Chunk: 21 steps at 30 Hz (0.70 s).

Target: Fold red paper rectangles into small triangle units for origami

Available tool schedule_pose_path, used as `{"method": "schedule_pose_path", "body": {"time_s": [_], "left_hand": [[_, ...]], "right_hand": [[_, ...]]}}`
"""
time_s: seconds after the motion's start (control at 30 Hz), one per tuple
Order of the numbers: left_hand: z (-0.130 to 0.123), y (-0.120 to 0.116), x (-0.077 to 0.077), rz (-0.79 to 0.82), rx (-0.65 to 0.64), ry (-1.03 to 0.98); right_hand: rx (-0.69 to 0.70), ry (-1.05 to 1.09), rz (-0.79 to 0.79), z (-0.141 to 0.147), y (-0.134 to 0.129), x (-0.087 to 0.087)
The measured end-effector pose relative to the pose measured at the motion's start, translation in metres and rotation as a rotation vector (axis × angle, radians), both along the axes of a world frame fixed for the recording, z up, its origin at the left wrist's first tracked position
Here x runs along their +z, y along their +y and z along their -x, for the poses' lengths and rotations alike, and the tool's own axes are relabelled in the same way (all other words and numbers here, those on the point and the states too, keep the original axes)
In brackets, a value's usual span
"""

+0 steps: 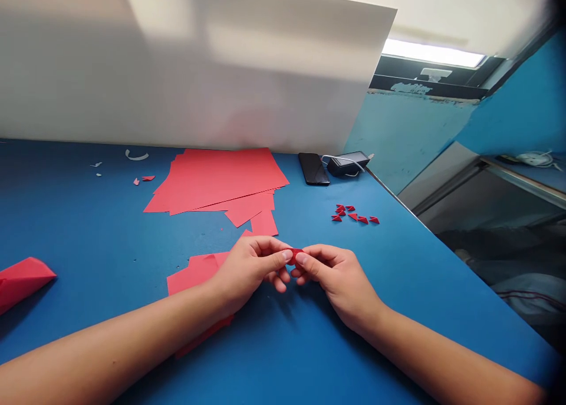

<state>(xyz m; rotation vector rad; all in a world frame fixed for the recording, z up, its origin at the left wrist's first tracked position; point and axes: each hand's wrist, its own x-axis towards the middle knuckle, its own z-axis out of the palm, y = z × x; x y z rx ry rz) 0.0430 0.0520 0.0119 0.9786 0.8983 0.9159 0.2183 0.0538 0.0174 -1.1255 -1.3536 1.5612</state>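
Red paper piece (296,256) between thumbs and fingertips of left hand (260,264) and right hand (332,273)

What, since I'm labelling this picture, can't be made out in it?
All in the head view:
- Red piece: full shape hidden by the grip of the left hand and right hand.
- Paper pile: partly covered by the left hand and forearm.
- Large folded paper: cut off by the left edge.
- Small folded pieces: too small to read each fold.
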Motion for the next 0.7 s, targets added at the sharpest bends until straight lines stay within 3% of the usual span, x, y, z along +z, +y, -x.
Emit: {"method": "schedule_pose_path", "body": {"time_s": [0.23,0.43,0.7], "left_hand": [[0.001,0.001,-0.003,0.05,0.003,-0.042],[0.0,0.002,-0.004,0.028,-0.01,-0.046],[-0.002,-0.002,0.007,-0.078,-0.01,0.129]], "right_hand": [[0.011,0.117,0.077,-0.002,0.0,-0.003],[0.011,0.077,0.013,-0.001,0.0,-0.002],[0.029,-0.006,-0.019,-0.002,0.0,-0.001]]}}
